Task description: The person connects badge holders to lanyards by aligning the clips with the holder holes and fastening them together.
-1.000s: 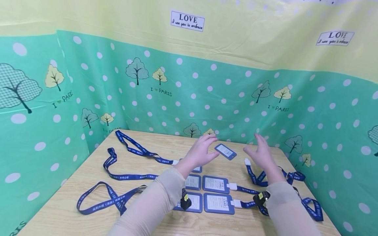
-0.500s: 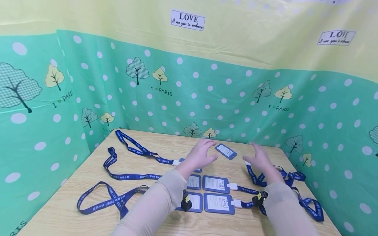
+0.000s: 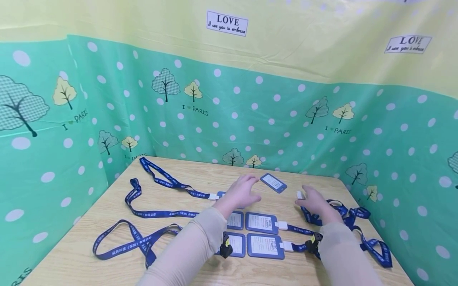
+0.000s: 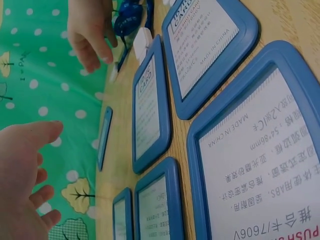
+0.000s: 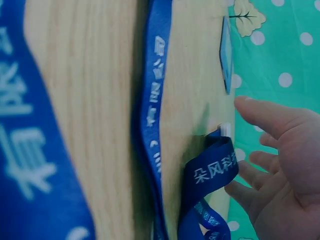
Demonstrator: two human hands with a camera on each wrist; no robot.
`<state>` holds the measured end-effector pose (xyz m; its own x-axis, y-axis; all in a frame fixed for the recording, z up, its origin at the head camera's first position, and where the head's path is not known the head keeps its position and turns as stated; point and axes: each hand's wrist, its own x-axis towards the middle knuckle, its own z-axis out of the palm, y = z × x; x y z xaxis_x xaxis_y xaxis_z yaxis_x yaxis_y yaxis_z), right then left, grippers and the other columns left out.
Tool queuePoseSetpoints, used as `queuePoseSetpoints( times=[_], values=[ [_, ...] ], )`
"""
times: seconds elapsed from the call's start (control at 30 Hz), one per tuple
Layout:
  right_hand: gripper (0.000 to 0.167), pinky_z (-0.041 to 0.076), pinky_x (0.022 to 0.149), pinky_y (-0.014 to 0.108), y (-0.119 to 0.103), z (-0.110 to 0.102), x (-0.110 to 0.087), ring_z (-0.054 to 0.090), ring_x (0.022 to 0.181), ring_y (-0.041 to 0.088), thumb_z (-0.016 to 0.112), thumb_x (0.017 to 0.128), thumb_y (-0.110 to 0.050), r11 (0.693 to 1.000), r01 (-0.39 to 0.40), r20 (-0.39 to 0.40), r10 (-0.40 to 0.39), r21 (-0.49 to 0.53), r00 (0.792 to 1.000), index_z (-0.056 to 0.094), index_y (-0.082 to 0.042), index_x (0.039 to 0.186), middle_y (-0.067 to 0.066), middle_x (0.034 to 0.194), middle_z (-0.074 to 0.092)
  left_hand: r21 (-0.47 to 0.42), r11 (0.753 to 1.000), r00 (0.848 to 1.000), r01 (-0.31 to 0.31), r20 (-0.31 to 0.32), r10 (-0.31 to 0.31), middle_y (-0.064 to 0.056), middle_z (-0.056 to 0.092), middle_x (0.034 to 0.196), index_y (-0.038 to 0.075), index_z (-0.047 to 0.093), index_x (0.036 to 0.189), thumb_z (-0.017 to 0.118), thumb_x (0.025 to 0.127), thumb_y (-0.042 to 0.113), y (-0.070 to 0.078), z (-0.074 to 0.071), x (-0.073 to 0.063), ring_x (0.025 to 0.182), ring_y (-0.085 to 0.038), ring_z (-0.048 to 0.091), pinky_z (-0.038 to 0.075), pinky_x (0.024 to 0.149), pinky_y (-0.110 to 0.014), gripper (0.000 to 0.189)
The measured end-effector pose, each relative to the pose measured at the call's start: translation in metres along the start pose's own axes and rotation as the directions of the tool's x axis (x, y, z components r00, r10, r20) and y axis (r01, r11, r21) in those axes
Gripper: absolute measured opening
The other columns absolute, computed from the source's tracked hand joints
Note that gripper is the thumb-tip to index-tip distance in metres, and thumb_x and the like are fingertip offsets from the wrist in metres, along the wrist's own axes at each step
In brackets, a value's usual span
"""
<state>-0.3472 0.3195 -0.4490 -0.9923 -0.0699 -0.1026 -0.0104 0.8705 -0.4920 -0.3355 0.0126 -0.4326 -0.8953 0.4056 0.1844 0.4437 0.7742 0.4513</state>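
Note:
My left hand [image 3: 241,192] hovers over the middle of the table with fingers loosely bent and nothing in them. Just past its fingertips lies a loose blue badge holder [image 3: 273,183], without a lanyard attached. The right hand [image 3: 315,200] is over a bunched blue lanyard [image 3: 311,216], its fingers beside the white clip [image 3: 299,195]; in the right wrist view the thumb and fingers are spread with nothing gripped. Below the hands, badge holders [image 3: 261,223] with white clips lie in two columns. One holder [image 3: 220,194] is mostly hidden behind the left hand and wrist.
Lanyards [image 3: 123,249] stretch out across the left of the wooden table [image 3: 107,206]. Another lanyard loop [image 3: 379,252] lies near the right edge. A green and yellow printed curtain [image 3: 200,127] hangs behind the table and at both sides.
Both hands have drawn back toward the person and lower. The right hand has come down beside the white clip. The badge holders and lanyards lie where they were.

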Motion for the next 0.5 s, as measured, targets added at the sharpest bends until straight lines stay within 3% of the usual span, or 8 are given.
queuePoseSetpoints(
  times=[0.5],
  values=[
    [0.068,0.024,0.114,0.068,-0.0009,0.0103,0.0009,0.025,0.143,0.056,0.064,0.099,-0.020,0.996,-0.018,0.081,0.025,-0.086,0.996,0.034,0.011,0.151,0.037,0.155,0.029,0.018,0.998,0.996,0.054,0.075,-0.055,-0.008,0.039,0.159,0.013,0.045,0.153,0.075,0.091,0.041,-0.0045,0.0089,-0.0030,0.146,-0.028,0.036,0.030,0.119,-0.048,0.074]
  ],
)
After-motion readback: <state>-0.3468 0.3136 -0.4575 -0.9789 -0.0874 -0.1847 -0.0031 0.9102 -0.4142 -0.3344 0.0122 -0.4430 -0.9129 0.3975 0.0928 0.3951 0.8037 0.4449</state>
